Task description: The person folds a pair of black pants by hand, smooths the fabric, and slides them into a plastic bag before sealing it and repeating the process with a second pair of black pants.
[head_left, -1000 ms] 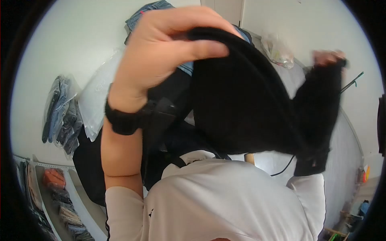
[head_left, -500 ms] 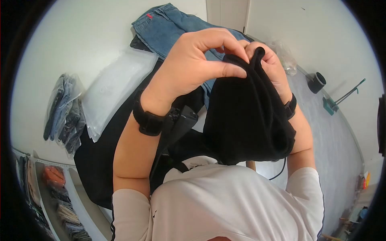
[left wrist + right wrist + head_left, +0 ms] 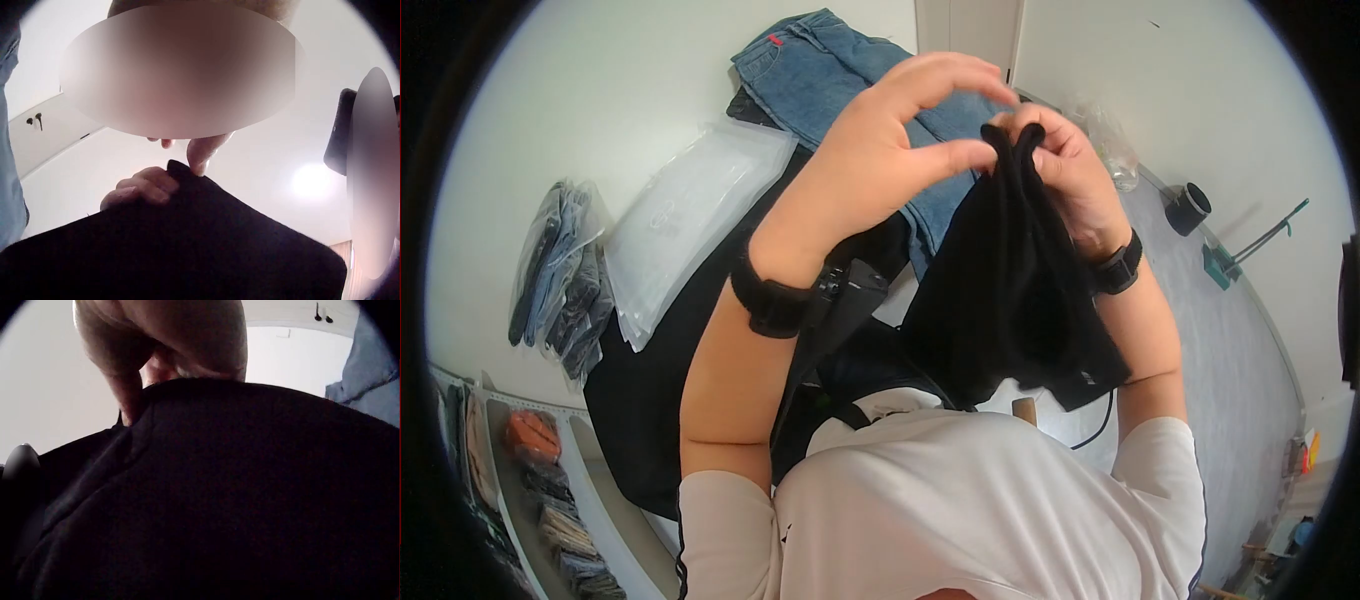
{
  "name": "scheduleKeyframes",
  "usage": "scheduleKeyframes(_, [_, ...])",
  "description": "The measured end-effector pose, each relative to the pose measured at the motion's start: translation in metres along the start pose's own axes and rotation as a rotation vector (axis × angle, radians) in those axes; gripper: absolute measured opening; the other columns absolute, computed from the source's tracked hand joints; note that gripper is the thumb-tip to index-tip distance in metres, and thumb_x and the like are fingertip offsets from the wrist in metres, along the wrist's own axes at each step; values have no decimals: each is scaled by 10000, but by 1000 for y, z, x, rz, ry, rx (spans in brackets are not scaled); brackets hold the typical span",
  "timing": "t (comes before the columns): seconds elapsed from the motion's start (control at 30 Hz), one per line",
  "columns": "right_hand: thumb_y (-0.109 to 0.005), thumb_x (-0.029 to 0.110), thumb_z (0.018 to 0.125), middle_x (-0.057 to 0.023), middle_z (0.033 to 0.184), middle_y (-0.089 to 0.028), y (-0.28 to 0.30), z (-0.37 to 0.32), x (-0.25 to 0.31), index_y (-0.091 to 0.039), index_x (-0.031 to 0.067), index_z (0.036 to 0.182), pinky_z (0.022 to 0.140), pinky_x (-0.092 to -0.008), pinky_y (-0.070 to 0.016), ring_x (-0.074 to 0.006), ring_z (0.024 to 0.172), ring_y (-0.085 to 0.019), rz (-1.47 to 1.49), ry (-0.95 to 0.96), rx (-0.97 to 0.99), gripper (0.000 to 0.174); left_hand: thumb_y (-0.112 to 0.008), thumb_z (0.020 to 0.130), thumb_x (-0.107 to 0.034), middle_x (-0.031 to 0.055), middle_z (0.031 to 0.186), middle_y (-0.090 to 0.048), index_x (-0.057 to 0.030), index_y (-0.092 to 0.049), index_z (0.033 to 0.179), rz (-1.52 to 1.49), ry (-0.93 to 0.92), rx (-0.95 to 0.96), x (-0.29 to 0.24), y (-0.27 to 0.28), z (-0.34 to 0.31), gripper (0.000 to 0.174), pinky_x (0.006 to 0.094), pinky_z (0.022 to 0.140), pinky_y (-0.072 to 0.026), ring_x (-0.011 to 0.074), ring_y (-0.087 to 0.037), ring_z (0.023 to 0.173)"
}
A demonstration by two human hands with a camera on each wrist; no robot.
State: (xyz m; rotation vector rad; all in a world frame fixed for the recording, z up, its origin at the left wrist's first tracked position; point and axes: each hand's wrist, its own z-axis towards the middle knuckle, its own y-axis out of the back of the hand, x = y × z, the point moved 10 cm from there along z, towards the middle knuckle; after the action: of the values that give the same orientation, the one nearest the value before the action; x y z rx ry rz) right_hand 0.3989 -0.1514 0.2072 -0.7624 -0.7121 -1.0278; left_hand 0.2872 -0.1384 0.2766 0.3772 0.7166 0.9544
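A black cloth garment (image 3: pixel 1010 290) hangs folded in front of the person's chest, its top edge gathered into two upright folds. The right hand (image 3: pixel 1085 190) pinches it near these folds; the right wrist view shows that hand (image 3: pixel 181 337) over the top edge of the black cloth (image 3: pixel 237 481). The left hand (image 3: pixel 875 165) arches with fingers apart from the thumb, whose tip touches the cloth at the left fold. In the left wrist view the thumb meets the peak of the black cloth (image 3: pixel 206 244), with the right hand's fingers (image 3: pixel 140 189) beside it.
Blue jeans (image 3: pixel 810 80) lie beyond the hands, with clear plastic bags (image 3: pixel 690 220) to their left. Bagged clothes (image 3: pixel 555 280) are at the far left, above a shelf (image 3: pixel 595 480). A black bin (image 3: pixel 1188 208) and a green dustpan (image 3: pixel 1222 266) stand at the right.
The hands came together at the garment's top, swinging it from spread out to hanging folded. Since then the left fingers have lifted off the cloth and its lower end has narrowed.
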Motion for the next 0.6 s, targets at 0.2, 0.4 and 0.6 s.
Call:
scheduleKeyframes(0.2, [-663, 77, 865, -19, 896, -652, 38, -6, 29, -625, 20, 1001, 757, -215, -480, -81, 821, -599, -328, 103, -438, 152, -605, 911, -212, 105, 1247, -561, -78, -487, 1309, 51, 189, -61, 9, 19, -6, 437, 338, 1019, -371, 203, -508, 1195])
scheduleKeyframes(0.4, [-667, 36, 849, -34, 893, -658, 31, -16, 40, -622, 0, 988, 737, -209, -483, -93, 796, -612, -295, 176, -581, 151, -691, 820, -336, 196, 1118, -605, 12, -511, 1222, 233, 236, -136, -22, 26, 7, 562, 343, 871, -451, 308, -589, 1044])
scheduleKeyframes(0.6, [-658, 19, 849, -41, 897, -657, 9, -19, 52, -614, -2, 991, 746, -213, -486, -93, 815, -613, -292, 271, -581, 150, -770, 733, -299, 221, 1073, -614, -12, -482, 1256, 494, 182, 11, 2, -31, 24, 663, 364, 836, -472, 367, -598, 988])
